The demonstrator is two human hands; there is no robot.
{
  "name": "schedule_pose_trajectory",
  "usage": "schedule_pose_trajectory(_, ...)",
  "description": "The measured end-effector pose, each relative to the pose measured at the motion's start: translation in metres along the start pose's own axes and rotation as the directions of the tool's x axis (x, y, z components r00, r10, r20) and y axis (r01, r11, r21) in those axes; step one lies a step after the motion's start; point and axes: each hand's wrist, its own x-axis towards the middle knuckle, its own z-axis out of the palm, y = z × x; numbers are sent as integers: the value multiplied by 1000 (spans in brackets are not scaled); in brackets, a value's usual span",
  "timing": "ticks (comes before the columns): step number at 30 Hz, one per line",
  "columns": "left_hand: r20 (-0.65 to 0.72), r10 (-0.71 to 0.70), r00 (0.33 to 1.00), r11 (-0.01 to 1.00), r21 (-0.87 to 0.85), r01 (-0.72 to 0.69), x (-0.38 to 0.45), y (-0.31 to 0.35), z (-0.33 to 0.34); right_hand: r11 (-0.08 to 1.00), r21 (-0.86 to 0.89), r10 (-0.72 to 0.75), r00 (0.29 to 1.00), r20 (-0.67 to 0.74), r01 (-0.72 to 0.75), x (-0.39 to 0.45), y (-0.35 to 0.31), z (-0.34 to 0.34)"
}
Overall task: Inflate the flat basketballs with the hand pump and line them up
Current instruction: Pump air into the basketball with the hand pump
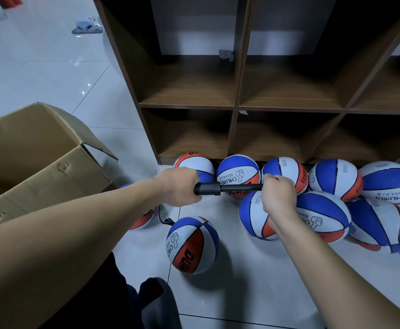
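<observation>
A black hand pump (220,188) lies level between my two hands. My left hand (177,186) grips its thick barrel, and my right hand (278,194) grips the handle at the end of the thin rod. A thin black hose (164,218) hangs from the pump down to the floor near a round ball (192,244). Under my left forearm a ball (143,220) is partly hidden. Several blue, white and orange basketballs (238,173) lie along the foot of the shelf. At the far right sits a crumpled, flat ball (382,225).
A brown wooden cubby shelf (235,106) stands straight ahead with open compartments. An open cardboard box (40,162) sits at the left on the white tiled floor (253,281). Cloths (86,27) lie on the floor far back.
</observation>
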Motion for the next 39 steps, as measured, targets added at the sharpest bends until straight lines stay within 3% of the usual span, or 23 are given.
schedule_pose_trajectory(9, -6, -6, 1000, 1000, 12, 6, -5, 10, -1, 989, -98, -112, 994, 3, 112, -23, 4, 21)
schedule_pose_trajectory(19, -28, -1, 1000, 995, -100, -2, -11, 27, -3, 956, -153, -244, 968, 57, 250, -34, -6, 29)
schedule_pose_trajectory(39, 20, 74, 997, 997, -27, -74, -3, 20, 2, 975, -126, -151, 960, 237, 185, -29, 13, 37)
